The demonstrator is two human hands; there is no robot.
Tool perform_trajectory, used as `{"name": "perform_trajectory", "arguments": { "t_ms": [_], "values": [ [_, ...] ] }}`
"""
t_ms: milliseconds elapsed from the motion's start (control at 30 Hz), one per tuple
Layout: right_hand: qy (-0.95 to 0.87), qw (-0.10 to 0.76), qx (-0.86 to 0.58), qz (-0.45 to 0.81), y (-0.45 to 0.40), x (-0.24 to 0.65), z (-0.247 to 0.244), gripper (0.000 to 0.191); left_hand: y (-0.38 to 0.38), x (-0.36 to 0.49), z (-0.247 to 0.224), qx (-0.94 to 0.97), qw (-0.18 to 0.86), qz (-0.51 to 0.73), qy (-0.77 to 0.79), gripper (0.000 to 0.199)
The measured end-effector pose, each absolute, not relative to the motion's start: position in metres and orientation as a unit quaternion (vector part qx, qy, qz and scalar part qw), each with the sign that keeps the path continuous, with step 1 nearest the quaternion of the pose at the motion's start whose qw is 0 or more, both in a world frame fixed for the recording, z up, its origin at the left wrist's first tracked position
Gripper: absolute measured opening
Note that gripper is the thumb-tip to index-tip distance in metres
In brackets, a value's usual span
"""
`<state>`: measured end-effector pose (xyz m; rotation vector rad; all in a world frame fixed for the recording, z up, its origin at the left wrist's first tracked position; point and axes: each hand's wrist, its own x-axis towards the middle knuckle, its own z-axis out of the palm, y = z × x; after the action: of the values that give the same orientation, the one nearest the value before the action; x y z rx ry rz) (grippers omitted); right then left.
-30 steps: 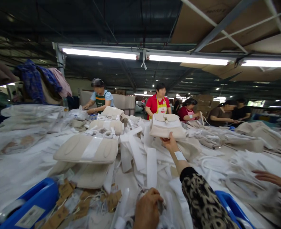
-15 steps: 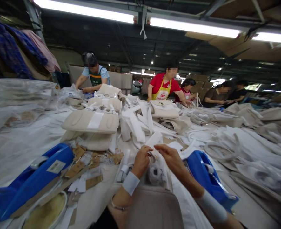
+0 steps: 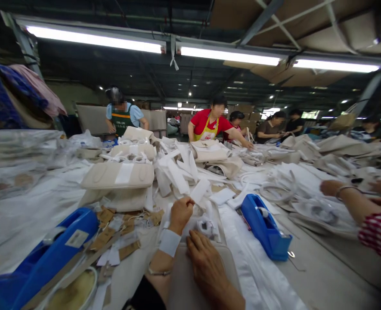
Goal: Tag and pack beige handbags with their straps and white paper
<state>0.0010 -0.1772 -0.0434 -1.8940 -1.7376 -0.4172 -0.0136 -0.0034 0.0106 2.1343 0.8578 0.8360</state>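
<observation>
In front of me lies a beige handbag (image 3: 177, 277), partly covered by my forearms. My right hand (image 3: 206, 262) rests flat on its near panel, fingers stretched forward and side by side. Beyond those fingertips sits a plastic-wrapped fitting (image 3: 207, 228) with a dark centre. Over the bag's far left part, my left hand (image 3: 181, 215) is closed, fingers curled and pressed together. Whatever it grips, if anything, is hidden. A white band covers my left wrist.
Blue tape dispensers stand on both sides, one at left (image 3: 75, 232) and one at right (image 3: 264, 226). Brown tags (image 3: 104, 237) lie scattered beside a round tin (image 3: 77, 292). Stacked beige bags (image 3: 117, 174) rise ahead. A co-worker's checked sleeve (image 3: 379, 234) reaches in from the right.
My right hand has come back toward me and down onto the bag. The left has curled closed and shifted slightly left. A co-worker's arms have come in at right, and the view has shifted.
</observation>
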Motion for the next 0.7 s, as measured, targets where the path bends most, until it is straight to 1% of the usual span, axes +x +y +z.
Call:
{"name": "perform_trajectory", "arguments": {
  "t_ms": [100,200,233,267,300,367,433,500,533,600,667,700],
  "values": [
    [-0.646,0.29,-0.695,-0.123,-0.179,0.0,-0.04,0.044,-0.009,-0.011,0.0,0.878,0.273,0.215,0.329,0.018],
    [-0.626,0.379,-0.677,-0.075,-0.173,0.019,-0.02,0.035,-0.013,-0.009,-0.005,0.908,0.217,0.141,0.33,0.021],
    [-0.607,0.4,-0.682,-0.072,-0.166,0.031,-0.009,0.033,-0.014,-0.009,-0.006,0.914,0.202,0.125,0.329,0.024],
    [-0.59,0.398,-0.698,-0.077,-0.156,0.046,0.004,0.033,-0.014,-0.009,-0.006,0.918,0.188,0.113,0.33,0.026],
    [-0.573,0.371,-0.725,-0.089,-0.142,0.063,0.017,0.033,-0.015,-0.01,-0.006,0.921,0.176,0.105,0.331,0.028],
    [-0.574,0.237,-0.778,-0.098,-0.107,0.096,0.041,0.04,-0.016,-0.011,-0.004,0.925,0.156,0.097,0.332,0.032],
    [-0.6,0.154,-0.78,-0.086,-0.068,0.122,0.057,0.051,-0.016,-0.013,-0.001,0.927,0.142,0.095,0.333,0.033],
    [-0.638,0.102,-0.76,-0.068,-0.034,0.137,0.064,0.058,-0.016,-0.015,0.0,0.929,0.134,0.097,0.33,0.035],
    [-0.656,0.075,-0.749,-0.06,-0.022,0.142,0.065,0.057,-0.016,-0.015,0.001,0.93,0.133,0.098,0.329,0.036],
    [-0.68,0.028,-0.731,-0.05,-0.006,0.147,0.064,0.044,-0.015,-0.015,-0.001,0.929,0.138,0.1,0.329,0.037],
    [-0.683,0.007,-0.727,-0.064,0.001,0.151,0.067,0.027,-0.014,-0.014,-0.004,0.925,0.152,0.099,0.334,0.038],
    [-0.679,0.009,-0.73,-0.08,0.004,0.153,0.073,0.023,-0.013,-0.013,-0.006,0.922,0.161,0.098,0.337,0.038]
  ]
}}
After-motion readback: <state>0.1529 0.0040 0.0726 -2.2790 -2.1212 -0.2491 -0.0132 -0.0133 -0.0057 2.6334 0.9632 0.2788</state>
